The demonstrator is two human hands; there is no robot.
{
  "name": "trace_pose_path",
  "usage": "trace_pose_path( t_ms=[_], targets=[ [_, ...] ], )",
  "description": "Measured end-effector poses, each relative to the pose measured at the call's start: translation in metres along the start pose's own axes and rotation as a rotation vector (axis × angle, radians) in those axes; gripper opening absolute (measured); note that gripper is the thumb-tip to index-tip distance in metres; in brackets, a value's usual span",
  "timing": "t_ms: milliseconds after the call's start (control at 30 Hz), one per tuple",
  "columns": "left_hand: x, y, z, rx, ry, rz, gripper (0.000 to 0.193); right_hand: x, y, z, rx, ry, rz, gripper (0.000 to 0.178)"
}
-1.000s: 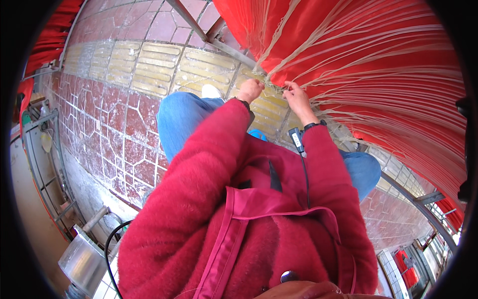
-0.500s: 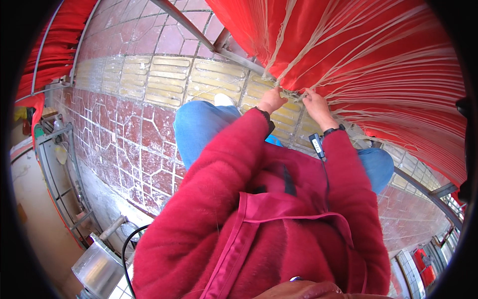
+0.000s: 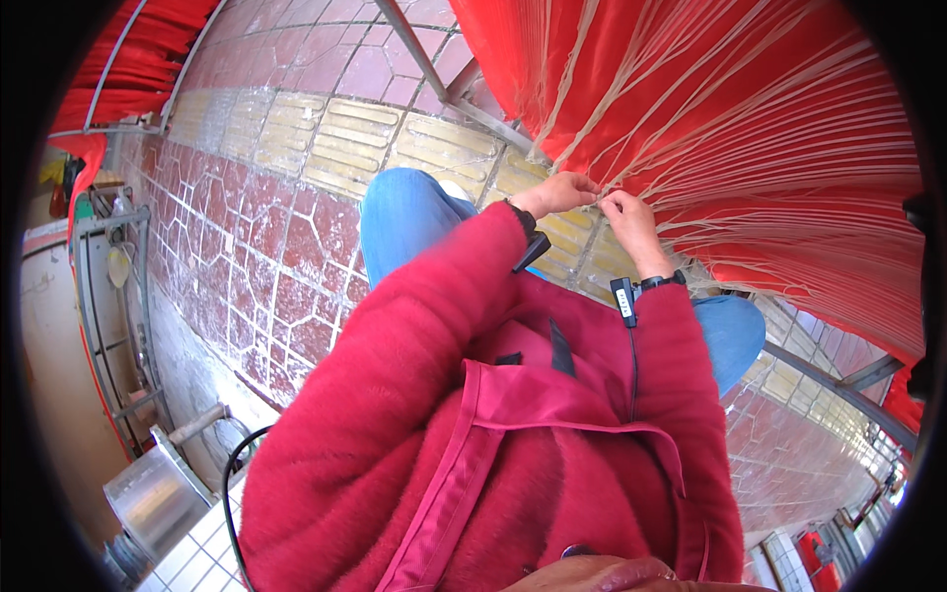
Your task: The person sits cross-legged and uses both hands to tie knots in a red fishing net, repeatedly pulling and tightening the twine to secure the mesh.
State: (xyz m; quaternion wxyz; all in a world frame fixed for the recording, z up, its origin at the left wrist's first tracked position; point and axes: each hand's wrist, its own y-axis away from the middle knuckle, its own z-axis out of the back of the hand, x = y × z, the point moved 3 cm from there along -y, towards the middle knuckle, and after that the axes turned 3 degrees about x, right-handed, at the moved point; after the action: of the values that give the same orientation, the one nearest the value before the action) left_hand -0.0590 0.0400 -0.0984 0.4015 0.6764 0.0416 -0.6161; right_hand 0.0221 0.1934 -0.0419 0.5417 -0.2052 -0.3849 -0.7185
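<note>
Long pale strands point(image 3: 769, 138), thin and cord-like, fan out over a red cloth point(image 3: 582, 128) at the upper right. Their lower ends gather into tangled bunches close to the ground. At that gathered end my left hand point(image 3: 558, 193) reaches in from the left, fingertips pinched on the strand ends. Right beside it, my right hand point(image 3: 631, 222) has its thumb and fingers closed on the same ends, the fingertips of both hands almost touching. What exactly lies between the fingertips is too small to make out. Both wrists wear black bands with small devices.
A metal frame bar point(image 3: 419, 49) stands by the cloth's left edge; another bar point(image 3: 838, 390) runs at the right. Yellow ribbed tiles point(image 3: 350, 138) and red paving point(image 3: 256, 232) lie below. More red cloth hangs far left, above a metal rack point(image 3: 113, 222) and a silvery cylinder point(image 3: 158, 498).
My left hand has moved right, bringing its fingertips up to those of my right hand. My right hand stays at the strand ends, and the whole view has shifted slightly.
</note>
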Motion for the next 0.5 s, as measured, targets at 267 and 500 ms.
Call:
trace_pose_path(
  t_ms=[267, 500],
  targets=[
    [-0.071, 0.027, 0.031, -0.022, -0.22, -0.15, 0.034, 0.03, 0.005, 0.009, -0.107, -0.194, 0.068, 0.027],
    [-0.104, 0.028, 0.063, -0.219, -0.113, -0.165, 0.038, 0.04, 0.003, 0.014, -0.202, -0.387, 0.146, 0.016]
  ],
)
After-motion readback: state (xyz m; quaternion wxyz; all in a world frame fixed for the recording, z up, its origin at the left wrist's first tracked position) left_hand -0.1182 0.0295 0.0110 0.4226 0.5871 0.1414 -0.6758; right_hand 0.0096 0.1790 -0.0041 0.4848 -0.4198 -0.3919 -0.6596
